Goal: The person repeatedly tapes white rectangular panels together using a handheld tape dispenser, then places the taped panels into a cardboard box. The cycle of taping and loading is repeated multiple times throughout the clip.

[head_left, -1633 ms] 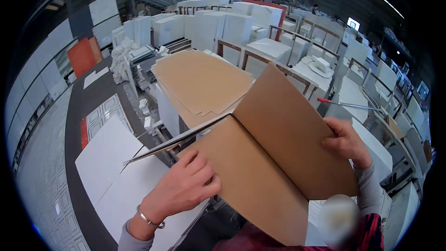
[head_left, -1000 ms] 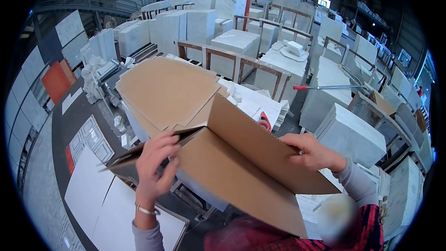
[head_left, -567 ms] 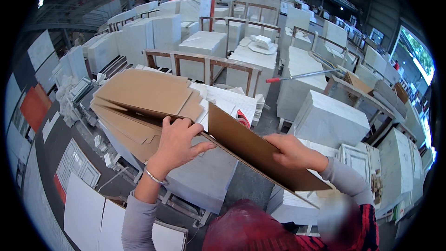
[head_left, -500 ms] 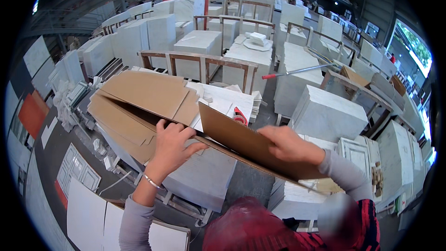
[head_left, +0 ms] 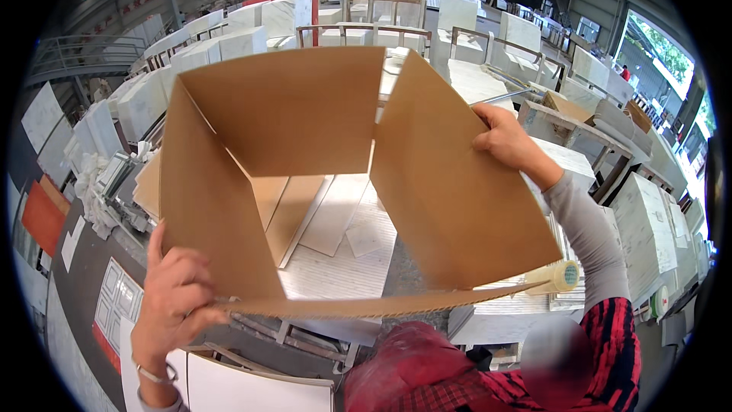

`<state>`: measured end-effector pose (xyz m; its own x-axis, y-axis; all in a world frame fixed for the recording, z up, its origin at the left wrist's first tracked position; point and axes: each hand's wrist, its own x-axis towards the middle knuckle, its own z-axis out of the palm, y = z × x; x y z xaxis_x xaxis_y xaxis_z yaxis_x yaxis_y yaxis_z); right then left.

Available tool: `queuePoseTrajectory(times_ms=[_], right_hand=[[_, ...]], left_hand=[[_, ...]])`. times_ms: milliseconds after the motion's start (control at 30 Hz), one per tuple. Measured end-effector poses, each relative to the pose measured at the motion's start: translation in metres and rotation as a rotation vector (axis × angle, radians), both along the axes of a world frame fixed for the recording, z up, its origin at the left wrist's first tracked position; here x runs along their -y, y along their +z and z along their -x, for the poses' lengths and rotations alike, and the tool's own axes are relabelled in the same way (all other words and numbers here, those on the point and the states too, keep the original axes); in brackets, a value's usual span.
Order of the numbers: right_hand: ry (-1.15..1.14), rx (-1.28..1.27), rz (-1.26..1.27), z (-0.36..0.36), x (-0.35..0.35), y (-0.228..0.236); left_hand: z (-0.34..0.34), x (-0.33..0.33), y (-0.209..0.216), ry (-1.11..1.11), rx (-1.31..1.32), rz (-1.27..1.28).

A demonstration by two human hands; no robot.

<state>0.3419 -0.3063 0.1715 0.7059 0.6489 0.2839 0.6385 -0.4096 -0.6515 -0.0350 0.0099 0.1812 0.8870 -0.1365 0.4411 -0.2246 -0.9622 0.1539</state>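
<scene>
A brown cardboard box (head_left: 286, 118) is held up in front of me, spread into a wide frame. Its flaps stand up, and through its open bottom I see flat pieces below. My left hand (head_left: 179, 290) grips the box at its near left corner, thumb toward the near edge. On the right, my right hand (head_left: 507, 141) is closed over the outer edge of the right flap, its fingers partly hidden. A roll of clear tape (head_left: 563, 276) lies beside the near right corner of the box.
Below the box lie a pale slab surface (head_left: 343, 275) and flat cardboard (head_left: 293, 214). Stone slab stacks stand all around, with a marble stack (head_left: 648, 236) at the right. Behind are metal racks (head_left: 362, 29). A white panel (head_left: 252, 385) lies at lower left.
The folded cardboard has been lifted off the pile and opened into a box frame. My left hand has moved left and down, and my right hand up and right, spreading it.
</scene>
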Motion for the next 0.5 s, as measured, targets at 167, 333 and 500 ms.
queuePoseTrajectory(times_ms=[167,333,500], right_hand=[[-0.181,-0.124,-0.023,0.002,0.003,-0.050],[0.205,-0.469,-0.523,0.060,-0.038,-0.059],[0.322,-0.020,-0.511,0.089,-0.071,-0.089]], left_hand=[[0.044,-0.009,-0.039,0.054,-0.111,0.223],[0.073,0.012,-0.049,0.174,-0.125,0.632],[0.061,-0.004,-0.040,0.030,-0.191,0.395]])
